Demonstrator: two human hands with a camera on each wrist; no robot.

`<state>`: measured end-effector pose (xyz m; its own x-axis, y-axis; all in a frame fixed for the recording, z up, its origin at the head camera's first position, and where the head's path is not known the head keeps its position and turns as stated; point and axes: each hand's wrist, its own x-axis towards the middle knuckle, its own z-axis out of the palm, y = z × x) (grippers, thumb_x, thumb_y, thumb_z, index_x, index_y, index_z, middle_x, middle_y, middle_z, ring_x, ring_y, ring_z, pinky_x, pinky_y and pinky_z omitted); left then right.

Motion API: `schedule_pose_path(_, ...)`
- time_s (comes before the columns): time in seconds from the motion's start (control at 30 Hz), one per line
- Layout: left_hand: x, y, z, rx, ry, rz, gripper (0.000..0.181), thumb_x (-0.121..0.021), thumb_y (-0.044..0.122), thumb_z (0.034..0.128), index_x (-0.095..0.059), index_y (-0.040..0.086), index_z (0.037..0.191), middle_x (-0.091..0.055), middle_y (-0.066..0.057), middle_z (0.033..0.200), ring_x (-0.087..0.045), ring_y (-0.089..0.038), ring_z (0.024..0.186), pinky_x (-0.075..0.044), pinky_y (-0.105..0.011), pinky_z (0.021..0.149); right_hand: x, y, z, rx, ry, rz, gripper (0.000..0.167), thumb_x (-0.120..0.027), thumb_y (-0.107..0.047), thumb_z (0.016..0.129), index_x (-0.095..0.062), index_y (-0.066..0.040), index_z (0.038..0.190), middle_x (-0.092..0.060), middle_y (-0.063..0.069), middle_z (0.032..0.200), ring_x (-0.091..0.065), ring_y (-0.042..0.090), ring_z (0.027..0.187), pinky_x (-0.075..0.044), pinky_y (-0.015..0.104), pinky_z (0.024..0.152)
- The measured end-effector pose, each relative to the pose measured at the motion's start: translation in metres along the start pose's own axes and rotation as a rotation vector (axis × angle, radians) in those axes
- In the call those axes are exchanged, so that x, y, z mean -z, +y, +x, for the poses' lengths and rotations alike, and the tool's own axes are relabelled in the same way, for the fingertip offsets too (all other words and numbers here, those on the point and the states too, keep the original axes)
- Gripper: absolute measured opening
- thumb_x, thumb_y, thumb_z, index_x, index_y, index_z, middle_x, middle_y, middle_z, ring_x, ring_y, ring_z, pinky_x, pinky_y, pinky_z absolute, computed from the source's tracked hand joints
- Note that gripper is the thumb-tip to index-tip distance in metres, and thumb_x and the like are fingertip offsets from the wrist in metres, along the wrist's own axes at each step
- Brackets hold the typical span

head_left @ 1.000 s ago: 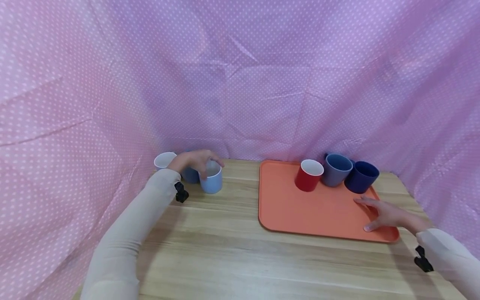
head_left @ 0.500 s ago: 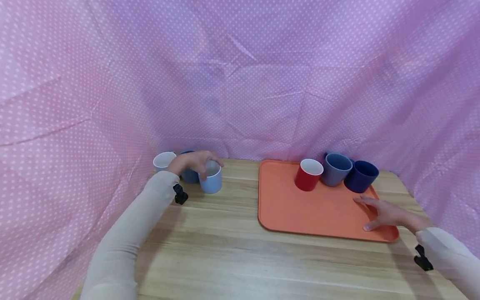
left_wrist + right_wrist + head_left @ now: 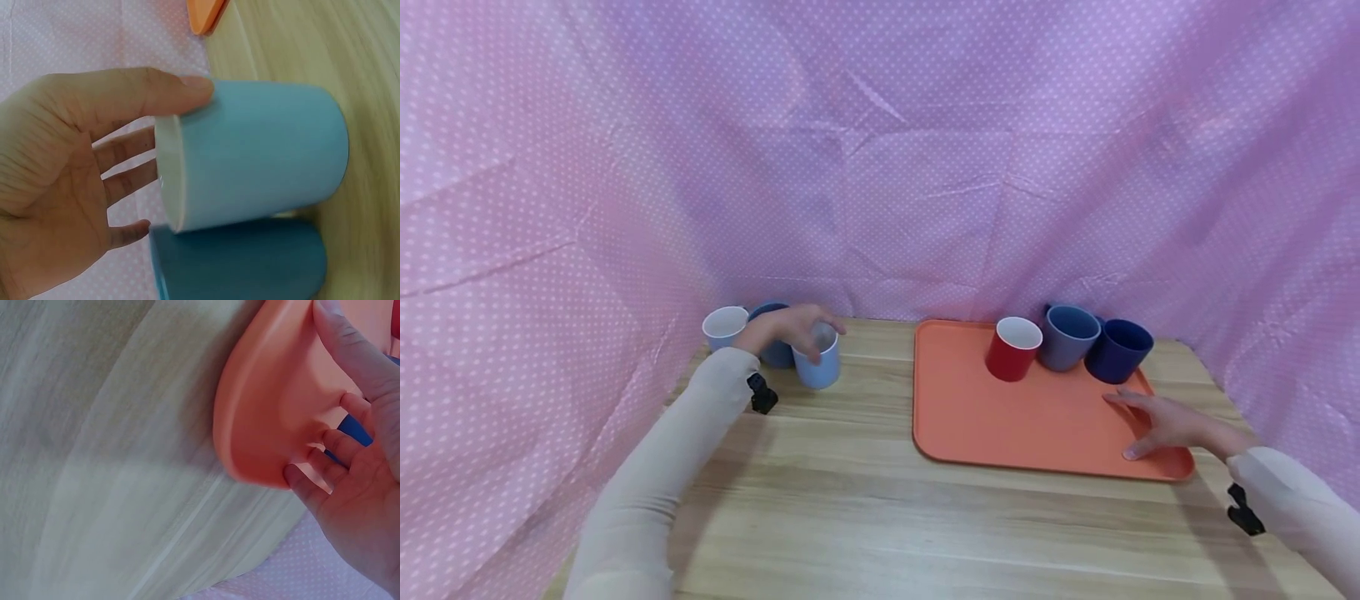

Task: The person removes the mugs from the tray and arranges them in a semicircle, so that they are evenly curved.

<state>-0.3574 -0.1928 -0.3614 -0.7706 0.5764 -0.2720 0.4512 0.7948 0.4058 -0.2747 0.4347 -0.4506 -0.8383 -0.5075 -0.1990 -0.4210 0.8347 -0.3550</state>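
My left hand (image 3: 790, 327) grips a light blue cup (image 3: 820, 369) by its rim, at the left of the table. The left wrist view shows the thumb of that hand (image 3: 81, 156) against the outside of the light blue cup (image 3: 262, 153), with the other fingers beyond the rim. A darker blue cup (image 3: 244, 259) stands close beside it. My right hand (image 3: 1165, 423) is spread over the right end of the orange tray (image 3: 1000, 429). In the right wrist view the fingers of this hand (image 3: 369, 456) rest on the tray (image 3: 269, 425) near its corner.
A pale cup (image 3: 722, 330) stands at the far left. On the tray's back part are a red cup (image 3: 1011, 360), a grey-blue mug (image 3: 1063, 350) and a navy mug (image 3: 1116, 357). Pink dotted cloth (image 3: 917, 208) hangs behind and at both sides.
The head view has shifted slightly. More of the darker blue cup's rim shows behind my left hand, which still holds the light blue cup. My right hand keeps its place on the tray.
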Motion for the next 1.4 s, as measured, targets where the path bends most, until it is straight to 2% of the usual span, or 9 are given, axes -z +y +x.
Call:
schedule_pose_path(0.27,-0.014,0.006,0.015,-0.008,0.040,-0.019,0.062,-0.079,0.017,0.0855,-0.058,0.011,0.143,-0.053,-0.017,0.151,-0.050,-0.037,0.137,-0.044,-0.053,0.112,0.006,-0.004,0.001,0.004,-0.016,-0.021,0.092,-0.091,-0.038,0.071,-0.050,0.006,0.140,-0.051,0.039,0.139,-0.057,0.053,0.120,-0.050,0.064,0.094)
schedule_pose_path(0.4,-0.021,0.015,0.024,-0.010,0.061,-0.083,0.060,-0.074,0.021,0.0897,-0.056,0.013,0.146,-0.053,-0.015,0.151,-0.048,-0.035,0.139,-0.042,-0.053,0.113,0.007,-0.003,0.000,-0.003,-0.018,-0.025,0.093,-0.092,-0.040,0.070,-0.051,0.005,0.140,-0.052,0.040,0.138,-0.057,0.053,0.119,-0.049,0.066,0.093)
schedule_pose_path(0.53,-0.027,0.025,0.037,-0.050,0.092,-0.109,0.060,-0.075,0.024,0.0896,-0.057,0.012,0.145,-0.056,-0.014,0.148,-0.047,-0.034,0.140,-0.041,-0.051,0.114,0.006,-0.002,0.002,-0.018,-0.022,-0.026,0.095,-0.092,-0.042,0.069,-0.050,0.004,0.141,-0.052,0.040,0.138,-0.057,0.054,0.119,-0.049,0.066,0.094)
schedule_pose_path(0.8,-0.036,0.057,0.071,-0.190,0.210,-0.053,0.064,-0.078,0.033,0.0850,-0.060,0.009,0.141,-0.064,-0.012,0.139,-0.055,-0.033,0.134,-0.044,-0.045,0.113,0.006,-0.003,0.001,-0.040,-0.031,-0.007,0.096,-0.091,-0.043,0.069,-0.049,0.003,0.143,-0.050,0.042,0.139,-0.054,0.057,0.121,-0.047,0.069,0.094)
schedule_pose_path(1.0,-0.046,0.088,0.097,-0.267,0.290,-0.094,0.072,-0.078,0.035,0.0865,-0.052,0.008,0.148,-0.060,-0.012,0.145,-0.053,-0.031,0.138,-0.042,-0.042,0.116,0.007,-0.006,0.000,-0.047,-0.034,0.010,0.096,-0.091,-0.042,0.070,-0.049,0.004,0.143,-0.048,0.042,0.141,-0.052,0.058,0.123,-0.046,0.069,0.095)
schedule_pose_path(1.07,-0.051,0.097,0.106,-0.289,0.309,-0.135,0.074,-0.078,0.034,0.0869,-0.050,0.009,0.150,-0.058,-0.010,0.148,-0.051,-0.029,0.140,-0.041,-0.041,0.117,0.007,-0.006,0.000,-0.048,-0.035,0.011,0.096,-0.091,-0.042,0.070,-0.049,0.004,0.143,-0.048,0.042,0.141,-0.052,0.058,0.123,-0.046,0.069,0.095)
schedule_pose_path(1.17,-0.058,0.111,0.119,-0.304,0.331,-0.193,0.078,-0.079,0.033,0.0861,-0.046,0.009,0.152,-0.055,-0.009,0.152,-0.049,-0.027,0.143,-0.039,-0.040,0.119,0.006,-0.005,0.000,-0.028,-0.025,0.010,0.093,-0.091,-0.039,0.071,-0.049,0.005,0.142,-0.049,0.042,0.140,-0.053,0.057,0.122,-0.047,0.068,0.094)
schedule_pose_path(1.23,-0.063,0.119,0.127,-0.290,0.347,-0.223,0.078,-0.080,0.034,0.0856,-0.046,0.012,0.153,-0.054,-0.006,0.152,-0.049,-0.025,0.142,-0.040,-0.040,0.118,0.004,-0.004,0.000,-0.013,-0.009,-0.005,0.092,-0.092,-0.038,0.071,-0.050,0.004,0.141,-0.051,0.041,0.138,-0.055,0.056,0.120,-0.049,0.066,0.093)
schedule_pose_path(1.4,-0.073,0.140,0.147,-0.277,0.422,-0.162,0.079,-0.080,0.040,0.0846,-0.049,0.013,0.151,-0.055,-0.005,0.150,-0.050,-0.024,0.139,-0.043,-0.040,0.115,0.005,-0.003,-0.001,-0.021,-0.007,-0.006,0.093,-0.092,-0.039,0.070,-0.050,0.003,0.142,-0.051,0.042,0.138,-0.054,0.057,0.120,-0.049,0.067,0.093)
